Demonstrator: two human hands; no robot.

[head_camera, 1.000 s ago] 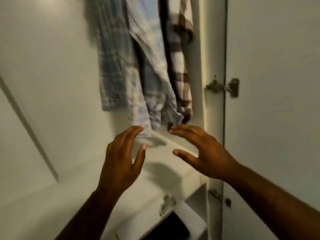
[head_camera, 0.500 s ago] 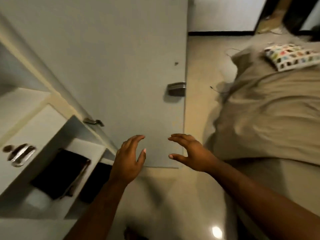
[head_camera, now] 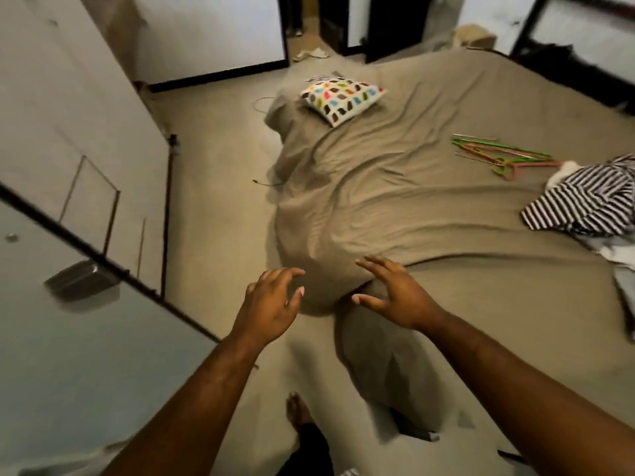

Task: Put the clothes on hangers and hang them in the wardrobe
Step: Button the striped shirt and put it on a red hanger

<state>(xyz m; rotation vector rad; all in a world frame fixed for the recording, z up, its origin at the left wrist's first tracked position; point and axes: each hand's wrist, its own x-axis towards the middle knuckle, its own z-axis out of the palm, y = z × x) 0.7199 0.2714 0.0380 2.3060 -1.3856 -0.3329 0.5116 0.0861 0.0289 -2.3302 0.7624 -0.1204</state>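
— From the head view, where are the hands?

— Both hover in mid-air over the near corner of the bed point(head_camera: 378, 207). The left hand point(head_camera: 268, 304) and the right hand point(head_camera: 395, 293) are spread, fingers loosely bent, palms turned toward each other, holding nothing.

— And the clothes?

— A black-and-white striped garment point(head_camera: 591, 201) lies crumpled on the bed at the right edge, well apart from the hands. Pale cloth point(head_camera: 618, 252) shows just near of it, but I cannot tell what it is.

— The hangers?

— A loose pile of thin green and pink hangers point(head_camera: 498, 154) lies flat on the bed, just left of the striped garment. Their long bars run left to right, coming slightly nearer toward the right. The hooks sit at the near right end.

— What else?

— A patterned pillow point(head_camera: 342, 97) lies far on the bed. A pale wardrobe door point(head_camera: 68, 355) with a metal handle point(head_camera: 79, 280) stands at the left. A bare foot point(head_camera: 299, 410) shows on the floor below the hands.
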